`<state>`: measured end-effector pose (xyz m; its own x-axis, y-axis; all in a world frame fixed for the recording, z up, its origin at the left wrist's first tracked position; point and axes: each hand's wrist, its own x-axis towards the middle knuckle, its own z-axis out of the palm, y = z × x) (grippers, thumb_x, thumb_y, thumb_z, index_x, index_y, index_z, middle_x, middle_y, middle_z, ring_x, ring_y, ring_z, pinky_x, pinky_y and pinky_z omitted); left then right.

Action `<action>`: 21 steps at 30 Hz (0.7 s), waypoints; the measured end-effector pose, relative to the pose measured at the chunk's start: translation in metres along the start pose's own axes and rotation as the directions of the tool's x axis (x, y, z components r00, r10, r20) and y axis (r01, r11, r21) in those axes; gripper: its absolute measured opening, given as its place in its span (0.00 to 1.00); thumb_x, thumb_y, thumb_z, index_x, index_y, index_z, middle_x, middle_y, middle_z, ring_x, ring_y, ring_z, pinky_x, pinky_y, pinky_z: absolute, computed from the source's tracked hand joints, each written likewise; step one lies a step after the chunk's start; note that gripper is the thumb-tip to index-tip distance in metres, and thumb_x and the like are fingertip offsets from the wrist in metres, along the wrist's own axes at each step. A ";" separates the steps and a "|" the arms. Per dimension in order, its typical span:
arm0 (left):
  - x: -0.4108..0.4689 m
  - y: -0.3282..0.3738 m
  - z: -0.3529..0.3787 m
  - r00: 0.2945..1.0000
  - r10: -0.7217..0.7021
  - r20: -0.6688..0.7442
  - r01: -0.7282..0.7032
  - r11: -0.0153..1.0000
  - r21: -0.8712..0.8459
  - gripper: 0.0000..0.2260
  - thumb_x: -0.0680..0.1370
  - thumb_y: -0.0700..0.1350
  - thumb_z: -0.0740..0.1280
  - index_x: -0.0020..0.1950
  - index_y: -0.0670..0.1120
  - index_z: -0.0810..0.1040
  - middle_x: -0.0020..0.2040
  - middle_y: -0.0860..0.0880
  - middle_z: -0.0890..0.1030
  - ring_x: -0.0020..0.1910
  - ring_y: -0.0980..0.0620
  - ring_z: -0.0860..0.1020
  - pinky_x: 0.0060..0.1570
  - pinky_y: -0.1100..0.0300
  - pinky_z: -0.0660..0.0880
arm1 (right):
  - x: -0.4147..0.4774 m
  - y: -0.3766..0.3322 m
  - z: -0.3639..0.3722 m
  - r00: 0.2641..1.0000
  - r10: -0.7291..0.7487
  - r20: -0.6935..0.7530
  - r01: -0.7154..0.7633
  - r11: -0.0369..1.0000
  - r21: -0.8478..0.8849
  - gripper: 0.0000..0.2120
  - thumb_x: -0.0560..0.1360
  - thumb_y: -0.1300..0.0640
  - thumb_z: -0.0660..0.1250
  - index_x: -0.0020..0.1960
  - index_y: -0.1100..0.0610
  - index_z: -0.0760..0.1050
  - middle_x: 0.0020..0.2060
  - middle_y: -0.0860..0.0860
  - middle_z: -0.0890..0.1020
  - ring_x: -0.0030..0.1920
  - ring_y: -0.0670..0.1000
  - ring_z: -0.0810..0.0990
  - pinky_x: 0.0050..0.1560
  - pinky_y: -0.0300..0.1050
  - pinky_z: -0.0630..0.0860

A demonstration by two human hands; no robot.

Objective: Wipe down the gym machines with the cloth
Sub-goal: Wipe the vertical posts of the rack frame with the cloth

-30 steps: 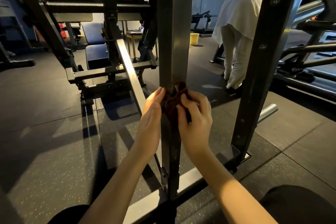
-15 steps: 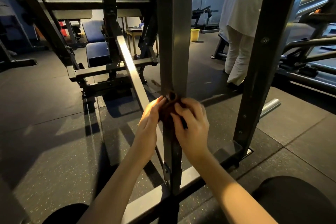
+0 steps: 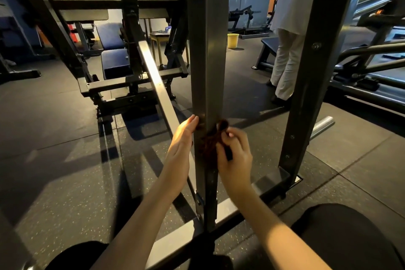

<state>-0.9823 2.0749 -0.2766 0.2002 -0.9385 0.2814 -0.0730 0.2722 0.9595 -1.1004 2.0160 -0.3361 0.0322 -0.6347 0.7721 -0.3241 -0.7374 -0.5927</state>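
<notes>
Two bare hands are meeting at the grey upright post (image 3: pixel 207 50) of a gym machine, low down and not far above its base beam (image 3: pixel 175 237). The right hand (image 3: pixel 235 155) is pinching a brown cloth (image 3: pixel 210 141) with curled fingers and thumb, pressing the bunched fabric against the post's front face and right edge. A fold of the fabric is poking up above the fingertips. The left hand (image 3: pixel 180 147) is lying along the post's left side, fingers straight and together, the tips touching the metal about level with the top of the cloth. Whether the cloth is reaching round to those fingertips I cannot tell, as that spot is sitting in shadow.

Both forearms are stretching up from the bottom edge, with knees in black (image 3: pixel 339 237) showing on either side. Right of the post, a darker bolted upright (image 3: pixel 311 72) is rising from the same base. A chrome tube (image 3: pixel 321 126) is lying on the speckled rubber floor (image 3: pixel 54 171) just beyond it. Left of the post, a bright metal rail (image 3: pixel 157 81) is slanting away toward blue bench pads (image 3: pixel 114 50). Farther back, a yellow bucket (image 3: pixel 232 40) is sitting on the floor. A person in pale clothes (image 3: pixel 287 55) is standing well apart from the hands.
</notes>
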 end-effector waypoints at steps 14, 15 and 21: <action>-0.003 -0.004 0.000 1.000 0.024 0.008 -0.025 0.998 0.060 0.20 0.79 0.56 0.50 0.71 0.58 0.64 0.64 0.68 0.67 0.62 0.76 0.66 0.60 0.77 0.65 | -0.023 -0.004 0.007 0.989 0.150 -0.001 -0.150 0.988 0.036 0.07 0.76 0.58 0.63 0.54 0.56 0.73 0.58 0.40 0.66 0.56 0.42 0.75 0.54 0.39 0.79; -0.003 -0.003 0.000 1.000 0.016 0.002 -0.017 0.998 0.062 0.20 0.79 0.57 0.50 0.71 0.58 0.64 0.63 0.69 0.67 0.62 0.75 0.67 0.61 0.76 0.66 | -0.034 0.000 0.008 0.986 0.164 0.017 -0.164 0.986 0.031 0.07 0.76 0.56 0.63 0.54 0.53 0.72 0.57 0.40 0.66 0.55 0.44 0.76 0.52 0.43 0.80; -0.023 -0.031 -0.001 0.976 -0.191 -0.100 0.201 0.975 0.100 0.27 0.74 0.63 0.50 0.70 0.55 0.67 0.67 0.54 0.72 0.71 0.53 0.66 0.71 0.55 0.63 | -0.033 -0.005 0.006 0.979 0.206 0.005 -0.206 0.978 -0.035 0.05 0.74 0.65 0.69 0.50 0.60 0.76 0.55 0.45 0.69 0.50 0.44 0.76 0.51 0.43 0.80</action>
<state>-0.9834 2.0880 -0.3125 0.3074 -0.9470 0.0931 -0.1286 0.0556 0.9901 -1.0940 2.0389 -0.3604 -0.0307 -0.7742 0.6322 -0.3567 -0.5824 -0.7305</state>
